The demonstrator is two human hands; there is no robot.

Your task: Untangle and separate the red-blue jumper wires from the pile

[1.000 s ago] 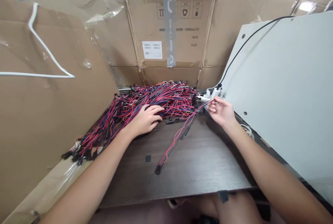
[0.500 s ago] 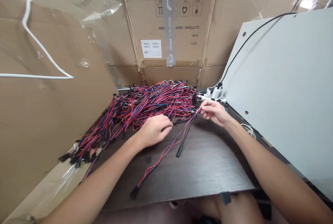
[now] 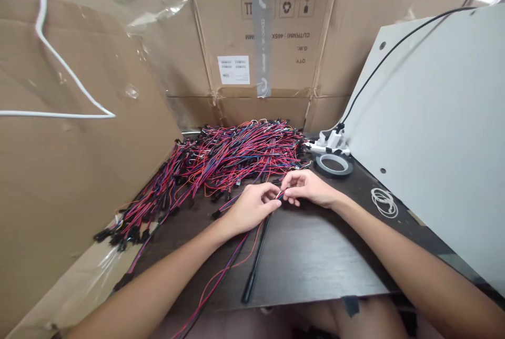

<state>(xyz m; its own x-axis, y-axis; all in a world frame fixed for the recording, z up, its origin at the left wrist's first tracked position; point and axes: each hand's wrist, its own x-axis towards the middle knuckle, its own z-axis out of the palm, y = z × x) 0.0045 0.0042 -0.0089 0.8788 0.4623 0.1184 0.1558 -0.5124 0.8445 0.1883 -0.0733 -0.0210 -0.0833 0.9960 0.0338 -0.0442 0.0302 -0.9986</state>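
Observation:
My left hand (image 3: 252, 207) and my right hand (image 3: 305, 187) meet at the middle of the dark wooden table (image 3: 315, 255). Both pinch the same thin bundle of red, blue and orange wires (image 3: 221, 270), which trails down toward the front edge. A black sleeve (image 3: 255, 260) hangs from the same spot beside the wires. Behind my hands lies a big heap of red, blue and black wire harnesses (image 3: 232, 152), spreading left onto the cardboard.
Cardboard walls (image 3: 79, 144) enclose the left and back. A pale grey panel (image 3: 434, 129) leans on the right, with a black cable along it. A roll of black tape (image 3: 333, 164), a white plastic part (image 3: 329, 143) and a white wire coil (image 3: 384, 202) lie near it.
My right hand drew the wire bundle from the back right toward the table's middle. My left hand left the heap and joined it on the wires. The tape roll came into view.

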